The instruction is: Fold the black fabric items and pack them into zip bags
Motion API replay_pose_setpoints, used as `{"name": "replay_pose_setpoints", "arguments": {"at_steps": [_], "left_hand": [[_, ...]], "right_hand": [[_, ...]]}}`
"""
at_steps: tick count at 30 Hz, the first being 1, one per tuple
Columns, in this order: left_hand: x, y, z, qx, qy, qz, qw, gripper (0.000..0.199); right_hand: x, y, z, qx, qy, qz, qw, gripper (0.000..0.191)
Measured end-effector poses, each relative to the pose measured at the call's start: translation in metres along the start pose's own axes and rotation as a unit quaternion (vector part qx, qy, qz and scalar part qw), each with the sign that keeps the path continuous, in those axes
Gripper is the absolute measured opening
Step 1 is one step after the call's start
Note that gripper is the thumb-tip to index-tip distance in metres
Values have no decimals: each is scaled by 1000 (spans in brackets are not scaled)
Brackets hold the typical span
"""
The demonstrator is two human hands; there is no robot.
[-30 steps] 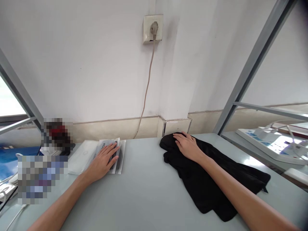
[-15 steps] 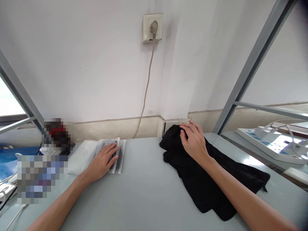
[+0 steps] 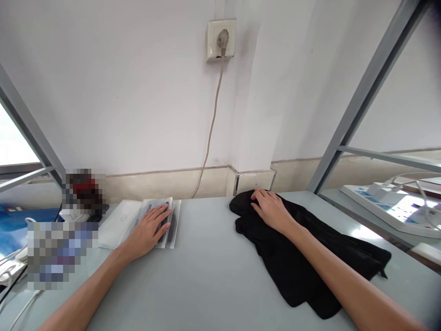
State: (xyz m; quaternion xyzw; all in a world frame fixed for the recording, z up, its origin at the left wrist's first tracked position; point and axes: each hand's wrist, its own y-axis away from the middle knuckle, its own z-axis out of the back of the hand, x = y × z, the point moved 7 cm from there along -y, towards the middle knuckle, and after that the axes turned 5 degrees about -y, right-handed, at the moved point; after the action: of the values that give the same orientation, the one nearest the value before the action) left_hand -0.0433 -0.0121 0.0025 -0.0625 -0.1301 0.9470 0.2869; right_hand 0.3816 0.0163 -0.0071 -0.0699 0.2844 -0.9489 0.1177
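Observation:
My left hand (image 3: pixel 149 230) lies flat, fingers spread, on several plastic packets (image 3: pixel 175 225) with dark contents and partly covered lettering. Against their left side rests a whitish translucent pouch (image 3: pixel 119 223). On the right, a black cloth item (image 3: pixel 285 271), perhaps a garment, is spread out with soft folds and a small tab at its lower right corner. My right hand (image 3: pixel 270 209) rests palm down on the upper end of this cloth, its fingers stretched out. Part of the cloth is hidden under my right forearm.
Both hands are over a pale grey tabletop (image 3: pixel 203 276). A wall socket (image 3: pixel 221 40) holds a plug whose cord (image 3: pixel 214 115) drops behind the table. Grey metal posts (image 3: pixel 358 96) rise at both sides. White cables and blurred items sit at left; a white board (image 3: pixel 389 207) lies at right.
My right hand has lowered and shifted slightly left, pressing the raised top of the black cloth flatter. My left hand stays on the packets. The view has moved slightly.

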Motion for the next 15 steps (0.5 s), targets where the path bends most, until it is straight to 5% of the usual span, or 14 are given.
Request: {"name": "replay_pose_setpoints", "arguments": {"at_steps": [7, 15], "left_hand": [[0, 0, 1, -7, -2, -2, 1000, 52], [-2, 0, 2, -5, 4, -3, 1000, 53]], "right_hand": [[-4, 2, -12, 18, 2, -2, 1000, 31], [11, -3, 14, -23, 7, 8, 1000, 35]]}}
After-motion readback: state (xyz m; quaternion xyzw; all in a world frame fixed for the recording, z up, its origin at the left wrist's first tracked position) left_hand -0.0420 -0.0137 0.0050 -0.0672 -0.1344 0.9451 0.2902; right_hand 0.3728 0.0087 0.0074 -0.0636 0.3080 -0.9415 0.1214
